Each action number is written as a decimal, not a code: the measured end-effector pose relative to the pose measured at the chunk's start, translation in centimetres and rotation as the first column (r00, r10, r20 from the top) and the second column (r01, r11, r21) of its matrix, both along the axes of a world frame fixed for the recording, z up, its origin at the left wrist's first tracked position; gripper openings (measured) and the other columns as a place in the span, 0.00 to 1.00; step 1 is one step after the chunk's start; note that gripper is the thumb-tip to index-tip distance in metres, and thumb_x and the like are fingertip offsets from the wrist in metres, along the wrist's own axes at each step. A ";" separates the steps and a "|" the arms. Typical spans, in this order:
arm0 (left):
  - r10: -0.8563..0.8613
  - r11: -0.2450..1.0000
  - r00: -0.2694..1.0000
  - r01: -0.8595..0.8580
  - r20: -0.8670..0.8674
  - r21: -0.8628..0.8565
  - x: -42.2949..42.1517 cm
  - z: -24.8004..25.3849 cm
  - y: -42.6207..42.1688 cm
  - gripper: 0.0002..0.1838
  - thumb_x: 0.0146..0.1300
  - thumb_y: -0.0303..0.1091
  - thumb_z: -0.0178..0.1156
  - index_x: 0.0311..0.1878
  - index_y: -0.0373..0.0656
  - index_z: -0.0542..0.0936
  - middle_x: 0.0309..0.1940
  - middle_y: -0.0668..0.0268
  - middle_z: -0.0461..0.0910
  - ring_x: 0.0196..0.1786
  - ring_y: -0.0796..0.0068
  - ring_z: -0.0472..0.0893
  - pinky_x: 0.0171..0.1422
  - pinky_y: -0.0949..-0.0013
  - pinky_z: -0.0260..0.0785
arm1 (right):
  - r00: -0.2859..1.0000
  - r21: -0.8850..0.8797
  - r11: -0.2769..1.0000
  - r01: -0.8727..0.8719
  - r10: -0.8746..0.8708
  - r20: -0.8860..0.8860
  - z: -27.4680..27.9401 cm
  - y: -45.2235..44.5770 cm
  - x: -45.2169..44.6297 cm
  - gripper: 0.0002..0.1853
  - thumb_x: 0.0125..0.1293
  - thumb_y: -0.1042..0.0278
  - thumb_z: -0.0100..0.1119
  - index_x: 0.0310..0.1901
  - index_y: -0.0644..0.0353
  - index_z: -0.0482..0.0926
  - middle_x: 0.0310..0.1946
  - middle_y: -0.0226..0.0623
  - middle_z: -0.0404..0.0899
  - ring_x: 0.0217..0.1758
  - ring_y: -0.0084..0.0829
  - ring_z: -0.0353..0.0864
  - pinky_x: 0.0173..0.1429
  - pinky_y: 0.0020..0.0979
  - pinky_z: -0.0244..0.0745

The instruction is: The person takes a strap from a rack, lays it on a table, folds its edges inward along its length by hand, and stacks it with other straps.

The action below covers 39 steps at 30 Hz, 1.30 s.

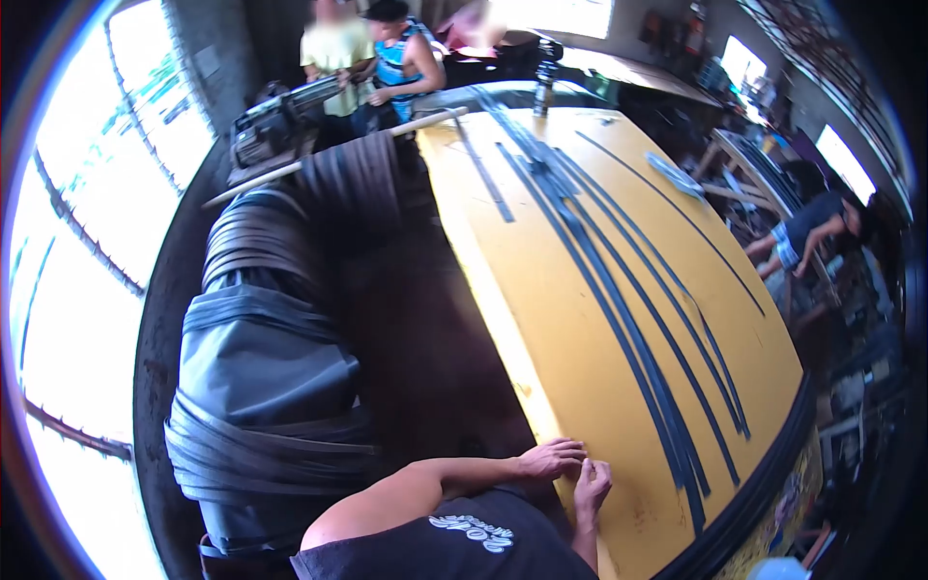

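Observation:
My left hand [551, 459] reaches across to the near left edge of a long yellow tabletop [541, 329], its fingers bent together. Right beside it is my right hand [592, 480], raised with the fingers pinched. The fingertips of both hands almost meet above the table edge. Whatever they hold is too small or hidden to make out. Long black strips [619, 319] lie lengthwise along the tabletop, to the right of and beyond my hands. Several overlap in a bunch near the far end.
Rolls of dark strip material [261, 387] stand on the left, with a wooden pole [338, 155] across their far end. Two people [406, 63] stand by a machine [261, 130] at the back. Another person [822, 232] bends over on the right. A bottle-like container [544, 82] stands at the far edge.

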State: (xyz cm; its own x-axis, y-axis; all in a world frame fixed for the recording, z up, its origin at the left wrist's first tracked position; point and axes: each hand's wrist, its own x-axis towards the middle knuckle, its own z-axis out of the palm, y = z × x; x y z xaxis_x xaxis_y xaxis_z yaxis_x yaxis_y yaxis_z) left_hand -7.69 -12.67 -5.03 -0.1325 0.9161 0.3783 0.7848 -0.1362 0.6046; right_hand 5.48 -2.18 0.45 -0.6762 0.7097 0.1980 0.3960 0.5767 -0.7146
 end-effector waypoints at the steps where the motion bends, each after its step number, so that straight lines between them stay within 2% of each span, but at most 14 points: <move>1: 0.047 0.998 0.996 -0.049 -0.076 -0.030 -1.8 0.1 -2.0 0.19 0.60 0.36 0.61 0.54 0.43 0.80 0.67 0.62 0.73 0.75 0.62 0.64 0.78 0.53 0.54 | 1.000 0.034 0.999 -0.022 0.023 -0.013 0.0 -0.2 -2.1 0.11 0.67 0.69 0.60 0.31 0.68 0.78 0.32 0.45 0.78 0.37 0.42 0.77 0.44 0.41 0.71; 2: 0.090 0.993 0.985 -0.100 -0.150 -0.055 -3.5 0.0 -4.0 0.19 0.60 0.36 0.61 0.55 0.44 0.79 0.67 0.63 0.73 0.76 0.63 0.63 0.78 0.53 0.53 | 0.999 0.071 0.997 -0.043 0.045 -0.026 -0.2 -0.1 -4.3 0.10 0.67 0.70 0.60 0.31 0.67 0.78 0.33 0.44 0.78 0.37 0.42 0.77 0.45 0.41 0.71; 6: 0.491 0.818 0.857 -0.392 0.156 -0.421 -9.6 -0.5 -14.2 0.22 0.61 0.36 0.59 0.60 0.47 0.79 0.60 0.58 0.79 0.65 0.58 0.75 0.71 0.54 0.65 | 0.963 0.150 0.952 -0.268 0.271 0.003 -1.1 -0.5 -11.8 0.05 0.61 0.73 0.63 0.32 0.65 0.79 0.35 0.44 0.79 0.43 0.44 0.78 0.52 0.43 0.72; 7: 0.641 0.733 0.729 -0.487 0.241 -0.475 -10.8 0.7 -17.3 0.22 0.62 0.36 0.57 0.59 0.45 0.79 0.57 0.55 0.81 0.61 0.55 0.79 0.68 0.57 0.70 | 0.952 0.135 0.942 -0.306 0.304 0.035 -1.5 -0.9 -13.6 0.04 0.58 0.74 0.64 0.33 0.63 0.79 0.38 0.44 0.79 0.48 0.46 0.77 0.56 0.44 0.70; 10: 0.902 0.417 0.403 -0.714 0.156 -0.563 -12.7 -0.3 -25.9 0.20 0.64 0.38 0.56 0.57 0.43 0.81 0.56 0.55 0.82 0.58 0.57 0.81 0.66 0.59 0.73 | 0.893 0.204 0.871 -0.446 0.448 0.041 -1.0 -2.4 -18.7 0.04 0.58 0.74 0.65 0.34 0.62 0.80 0.41 0.44 0.79 0.50 0.47 0.76 0.57 0.44 0.69; 14: 0.982 0.153 0.070 -0.836 0.175 -0.527 -12.8 -1.5 -32.6 0.19 0.61 0.37 0.62 0.54 0.40 0.82 0.47 0.54 0.85 0.51 0.57 0.85 0.58 0.59 0.77 | 0.818 0.200 0.793 -0.575 0.563 0.117 -2.1 -3.0 -26.3 0.07 0.58 0.69 0.66 0.37 0.58 0.82 0.46 0.41 0.77 0.56 0.44 0.72 0.62 0.44 0.65; 17: 0.963 0.022 -0.153 -0.776 0.222 -0.630 -12.1 -2.0 -33.2 0.19 0.61 0.39 0.64 0.54 0.42 0.83 0.45 0.56 0.86 0.50 0.60 0.85 0.57 0.59 0.77 | 0.779 0.220 0.749 -0.625 0.616 0.117 -2.0 -3.6 -32.2 0.06 0.58 0.70 0.66 0.37 0.57 0.82 0.45 0.40 0.76 0.55 0.43 0.72 0.61 0.44 0.66; 20: 0.952 0.025 -0.189 -0.736 0.241 -0.677 -11.5 -3.7 -32.3 0.20 0.62 0.39 0.64 0.55 0.41 0.82 0.45 0.55 0.86 0.49 0.62 0.86 0.58 0.61 0.77 | 0.737 0.226 0.706 -0.672 0.669 0.100 -1.6 -4.2 -37.4 0.05 0.59 0.70 0.65 0.37 0.57 0.82 0.44 0.39 0.76 0.54 0.42 0.73 0.60 0.44 0.67; 26: 0.924 0.237 -0.123 -0.560 0.363 -0.794 -18.0 -4.5 -29.6 0.22 0.61 0.44 0.65 0.57 0.44 0.83 0.49 0.55 0.85 0.55 0.60 0.84 0.64 0.61 0.74 | 0.629 0.277 0.602 -0.749 0.778 0.012 -2.3 -5.9 -50.3 0.04 0.60 0.70 0.65 0.35 0.58 0.82 0.43 0.39 0.77 0.52 0.42 0.75 0.57 0.44 0.69; 30: 0.885 0.293 -0.064 -0.693 0.461 -0.658 -29.0 3.2 -29.1 0.15 0.65 0.37 0.63 0.50 0.40 0.85 0.42 0.59 0.88 0.45 0.70 0.86 0.54 0.67 0.77 | 0.630 0.272 0.607 -0.746 0.776 -0.003 -2.4 -7.0 -57.6 0.03 0.60 0.71 0.64 0.35 0.58 0.81 0.42 0.39 0.76 0.51 0.42 0.75 0.57 0.44 0.68; 33: 0.719 0.357 0.049 -0.882 0.693 -0.308 -39.2 9.9 -29.3 0.09 0.70 0.27 0.58 0.42 0.31 0.84 0.33 0.65 0.84 0.38 0.80 0.81 0.46 0.73 0.76 | 0.649 0.292 0.615 -0.732 0.761 0.023 -3.2 -7.3 -62.5 0.03 0.61 0.70 0.63 0.35 0.57 0.81 0.41 0.39 0.76 0.50 0.42 0.75 0.56 0.44 0.68; 35: 0.604 0.374 0.106 -0.913 0.790 -0.164 -44.2 20.4 -29.0 0.11 0.73 0.31 0.57 0.44 0.32 0.83 0.34 0.64 0.84 0.36 0.80 0.80 0.44 0.74 0.75 | 0.650 0.313 0.609 -0.729 0.759 0.037 -3.4 -7.5 -64.3 0.03 0.60 0.71 0.64 0.34 0.58 0.80 0.40 0.39 0.77 0.49 0.42 0.75 0.55 0.44 0.68; 37: 0.462 0.452 0.397 -0.875 0.793 0.175 -46.5 30.2 -28.9 0.13 0.74 0.31 0.54 0.40 0.33 0.84 0.33 0.62 0.83 0.35 0.80 0.80 0.42 0.75 0.74 | 0.656 0.348 0.594 -0.725 0.750 0.086 -3.4 -7.2 -65.6 0.03 0.59 0.70 0.63 0.33 0.57 0.80 0.39 0.37 0.77 0.48 0.41 0.75 0.55 0.44 0.67; 39: 0.532 0.511 0.719 -0.694 0.448 0.507 -46.9 39.3 -28.2 0.19 0.74 0.37 0.51 0.32 0.35 0.84 0.30 0.59 0.82 0.35 0.68 0.81 0.41 0.68 0.74 | 0.666 0.347 0.599 -0.722 0.738 0.112 -3.7 -7.4 -66.3 0.03 0.60 0.68 0.63 0.33 0.56 0.80 0.39 0.37 0.77 0.48 0.41 0.75 0.54 0.44 0.67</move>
